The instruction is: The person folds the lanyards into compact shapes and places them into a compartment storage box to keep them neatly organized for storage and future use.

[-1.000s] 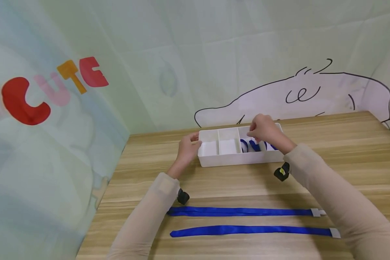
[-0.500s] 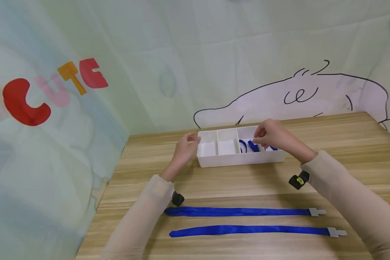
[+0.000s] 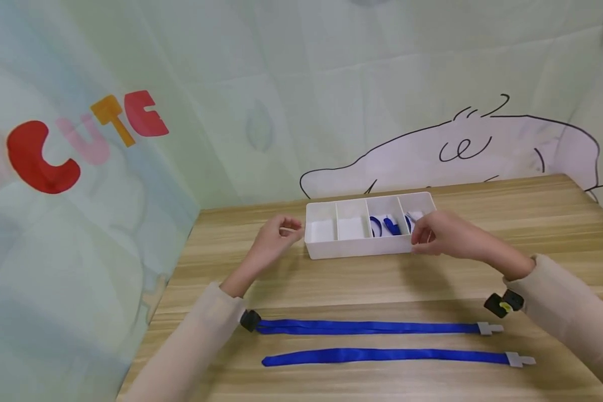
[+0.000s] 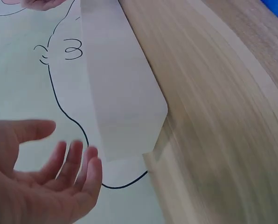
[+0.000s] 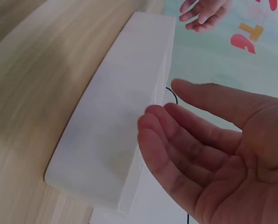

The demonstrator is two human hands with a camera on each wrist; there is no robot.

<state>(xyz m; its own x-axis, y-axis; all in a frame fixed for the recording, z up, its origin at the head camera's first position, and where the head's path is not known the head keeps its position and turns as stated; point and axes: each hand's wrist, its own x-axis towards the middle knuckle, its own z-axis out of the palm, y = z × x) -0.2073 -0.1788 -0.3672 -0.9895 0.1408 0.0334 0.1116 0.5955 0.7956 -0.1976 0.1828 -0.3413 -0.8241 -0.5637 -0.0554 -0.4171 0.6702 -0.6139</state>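
A white box [image 3: 357, 247] with several compartments stands near the back of the table. My left hand [image 3: 276, 237] is just off its left end, fingers loosely bent and holding nothing. In the left wrist view, that hand's fingers [image 4: 72, 161] look relaxed. My right hand [image 3: 447, 234] hovers at the box's front right corner; in the right wrist view its fingers [image 5: 160, 140] are loosely curled around nothing. The third compartment from the left contains a thin blue loop [image 3: 376, 226] and a small blue piece [image 3: 392, 226]. Blue and pale bits in the rightmost compartment are partly hidden by my right hand.
Two blue lanyards, a rear one [image 3: 367, 328] and a front one [image 3: 387, 356], lie side by side on the wooden table [image 3: 331, 285], their pale clips to the right. A printed cloth [image 3: 231, 111] hangs close behind the table and along its left side.
My right hand has come out from over the box, moving right and toward me. The left hand has drawn away from the box's left end. The box and lanyards stay put.
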